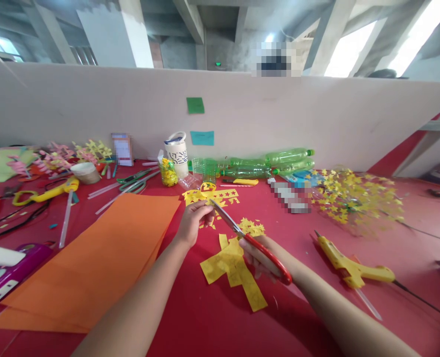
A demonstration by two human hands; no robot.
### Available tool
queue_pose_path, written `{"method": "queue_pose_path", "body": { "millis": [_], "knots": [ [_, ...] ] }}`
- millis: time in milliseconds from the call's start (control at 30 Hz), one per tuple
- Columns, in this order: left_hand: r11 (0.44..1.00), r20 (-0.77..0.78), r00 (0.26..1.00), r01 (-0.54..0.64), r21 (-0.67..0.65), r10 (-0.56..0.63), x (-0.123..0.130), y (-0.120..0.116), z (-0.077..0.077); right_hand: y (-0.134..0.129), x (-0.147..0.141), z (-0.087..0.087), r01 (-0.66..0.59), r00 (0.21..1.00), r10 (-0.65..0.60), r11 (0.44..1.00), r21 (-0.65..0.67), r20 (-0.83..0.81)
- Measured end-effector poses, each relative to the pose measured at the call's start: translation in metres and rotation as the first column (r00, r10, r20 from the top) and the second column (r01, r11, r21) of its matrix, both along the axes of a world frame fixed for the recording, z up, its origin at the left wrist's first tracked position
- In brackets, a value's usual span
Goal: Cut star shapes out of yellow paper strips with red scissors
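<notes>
Both forearms (141, 292) reach up from the near edge over a red table (190, 322), left from seven o'clock, right from four. At the centre of the view, the right hand (260, 255) has its grip closed round red-handled scissors (238, 230), their blades pointing toward eleven o'clock. Beside the blade tips, the left hand (195, 218) has thumb and fingers pinched together on a small yellow piece (210, 202); how far apart the blades stand is too small to tell.

Taking the scissors as the dial's centre, crossed yellow strips (229, 263) lie at six o'clock and a pile of yellow stars (252, 227) at one, close by. Star-cut yellow sheets (229, 195) sit at twelve, green bottles (249, 166) farther off behind them. Orange sheets (104, 248) spread toward nine; a yellow glue gun (348, 265) rests at four.
</notes>
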State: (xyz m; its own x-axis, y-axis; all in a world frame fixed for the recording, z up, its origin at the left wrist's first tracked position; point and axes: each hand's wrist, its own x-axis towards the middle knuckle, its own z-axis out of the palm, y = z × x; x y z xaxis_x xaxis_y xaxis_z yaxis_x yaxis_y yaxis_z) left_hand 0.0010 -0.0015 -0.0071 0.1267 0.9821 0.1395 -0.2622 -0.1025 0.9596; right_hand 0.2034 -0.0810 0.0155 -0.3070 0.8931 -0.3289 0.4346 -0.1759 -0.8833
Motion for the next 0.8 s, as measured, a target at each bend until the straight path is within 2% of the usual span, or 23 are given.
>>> {"method": "queue_pose_path", "body": {
  "millis": [367,800],
  "knots": [
    [1.000,0.044,0.999,0.004,-0.019,-0.003,0.0000,-0.0005,0.0027,-0.0001,-0.0002,-0.0013,0.015,1.000,-0.015,1.000,0.005,-0.005],
    [1.000,0.088,0.996,0.021,0.023,-0.023,-0.0027,0.0015,0.0018,-0.0008,-0.0004,0.0040,0.005,0.999,-0.005,1.000,-0.003,0.031]
  ]
}}
